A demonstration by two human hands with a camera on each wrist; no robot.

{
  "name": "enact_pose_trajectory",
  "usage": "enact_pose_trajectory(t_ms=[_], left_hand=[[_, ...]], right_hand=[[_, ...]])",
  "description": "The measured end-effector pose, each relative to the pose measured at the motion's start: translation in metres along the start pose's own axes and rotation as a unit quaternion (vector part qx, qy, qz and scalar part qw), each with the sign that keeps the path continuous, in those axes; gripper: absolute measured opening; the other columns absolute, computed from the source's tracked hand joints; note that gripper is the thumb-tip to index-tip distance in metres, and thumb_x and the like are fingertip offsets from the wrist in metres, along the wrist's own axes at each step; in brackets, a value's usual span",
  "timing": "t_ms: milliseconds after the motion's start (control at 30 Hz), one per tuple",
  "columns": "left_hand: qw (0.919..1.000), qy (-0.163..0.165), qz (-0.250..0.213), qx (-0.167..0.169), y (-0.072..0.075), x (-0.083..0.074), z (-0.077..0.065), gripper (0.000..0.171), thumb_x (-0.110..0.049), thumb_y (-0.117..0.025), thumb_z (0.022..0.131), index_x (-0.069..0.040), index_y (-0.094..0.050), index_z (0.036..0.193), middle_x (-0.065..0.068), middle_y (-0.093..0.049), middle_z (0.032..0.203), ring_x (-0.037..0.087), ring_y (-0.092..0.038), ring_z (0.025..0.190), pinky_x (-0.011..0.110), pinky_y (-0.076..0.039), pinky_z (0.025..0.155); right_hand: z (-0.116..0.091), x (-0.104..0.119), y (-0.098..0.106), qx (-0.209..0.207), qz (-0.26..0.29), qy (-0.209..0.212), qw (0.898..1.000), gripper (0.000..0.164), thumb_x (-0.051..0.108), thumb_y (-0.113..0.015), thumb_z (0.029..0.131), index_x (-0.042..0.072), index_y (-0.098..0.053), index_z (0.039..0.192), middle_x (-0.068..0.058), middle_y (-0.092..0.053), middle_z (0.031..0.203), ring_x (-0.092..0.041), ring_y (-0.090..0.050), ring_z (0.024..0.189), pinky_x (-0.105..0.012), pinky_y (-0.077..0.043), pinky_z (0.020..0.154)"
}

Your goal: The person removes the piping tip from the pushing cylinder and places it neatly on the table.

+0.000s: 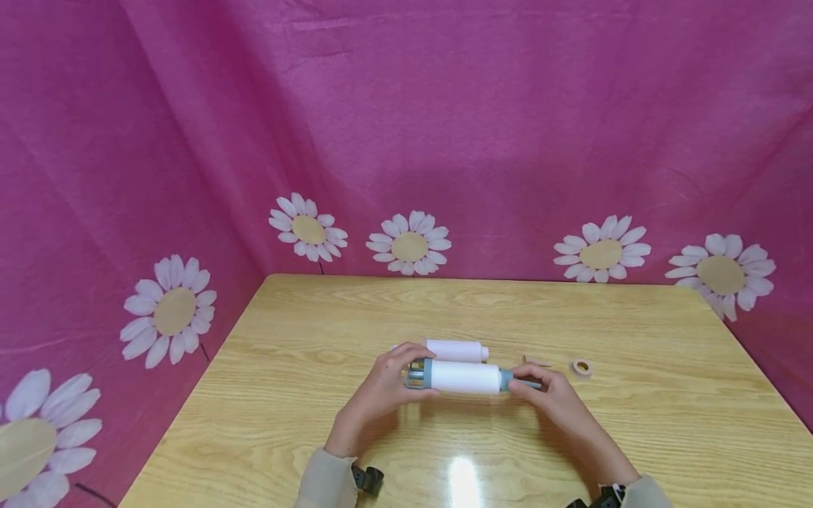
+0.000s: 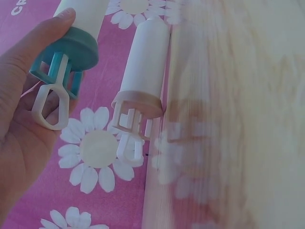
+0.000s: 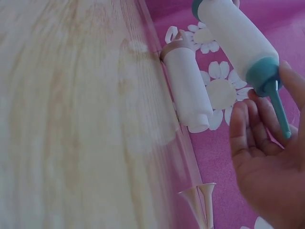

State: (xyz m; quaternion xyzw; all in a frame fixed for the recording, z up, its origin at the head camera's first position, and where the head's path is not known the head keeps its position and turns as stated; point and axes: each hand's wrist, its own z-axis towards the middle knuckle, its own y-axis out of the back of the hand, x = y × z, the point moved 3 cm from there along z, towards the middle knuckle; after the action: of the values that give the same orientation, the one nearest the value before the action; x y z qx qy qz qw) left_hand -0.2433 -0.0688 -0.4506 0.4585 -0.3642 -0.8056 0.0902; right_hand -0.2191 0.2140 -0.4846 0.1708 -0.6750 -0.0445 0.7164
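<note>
A white decorating syringe with teal fittings is held level above the table. My left hand grips its teal collar, thumb on the barrel's edge. The white plunger ring sticks out below that collar. At the other end my right hand pinches the teal cap at the base of the long nozzle, which points away from the barrel. A second white syringe with a pinkish-beige collar lies on the table behind; its front end carries no nozzle.
Two flared beige nozzles lie to the right of the second syringe. A small beige ring is further right. The wooden table meets a magenta cloth with daisies at its back and left.
</note>
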Motion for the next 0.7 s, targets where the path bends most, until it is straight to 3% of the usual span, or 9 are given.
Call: enact_pose_trajectory(t_ms=[133,333,700], left_hand=[[1.0,0.006,-0.006,0.0,0.0006,0.0018,0.0,0.054,-0.023,-0.085,0.076,-0.009,-0.063,0.123,0.013,-0.062,0.131,0.026,-0.06,0.121,0.038,-0.055,0.096],[0.9998,0.016,-0.015,0.002,0.0013,0.0039,-0.0004,0.054,-0.024,-0.085,0.076,-0.009,-0.063,0.124,0.013,-0.062,0.132,0.025,-0.06,0.12,0.037,-0.056,0.096],[0.9998,0.011,-0.018,-0.002,0.0031,0.007,-0.0019,0.053,-0.025,-0.084,0.076,-0.011,-0.064,0.122,0.008,-0.063,0.129,0.022,-0.061,0.118,0.035,-0.056,0.095]], right_hand=[[0.0,-0.0012,-0.002,-0.005,0.016,0.05,0.999,0.032,0.012,-0.068,0.091,-0.003,-0.062,0.119,0.015,-0.06,0.107,0.002,-0.059,0.099,-0.018,-0.055,0.082],[0.0005,-0.0009,-0.004,-0.015,0.021,0.13,0.991,0.034,0.002,-0.07,0.087,-0.004,-0.062,0.119,0.016,-0.059,0.112,0.003,-0.06,0.103,-0.013,-0.052,0.088],[-0.0008,0.0045,-0.0038,-0.017,0.041,0.177,0.983,0.035,-0.007,-0.069,0.084,-0.009,-0.06,0.118,0.01,-0.059,0.114,0.003,-0.06,0.104,-0.012,-0.051,0.092]])
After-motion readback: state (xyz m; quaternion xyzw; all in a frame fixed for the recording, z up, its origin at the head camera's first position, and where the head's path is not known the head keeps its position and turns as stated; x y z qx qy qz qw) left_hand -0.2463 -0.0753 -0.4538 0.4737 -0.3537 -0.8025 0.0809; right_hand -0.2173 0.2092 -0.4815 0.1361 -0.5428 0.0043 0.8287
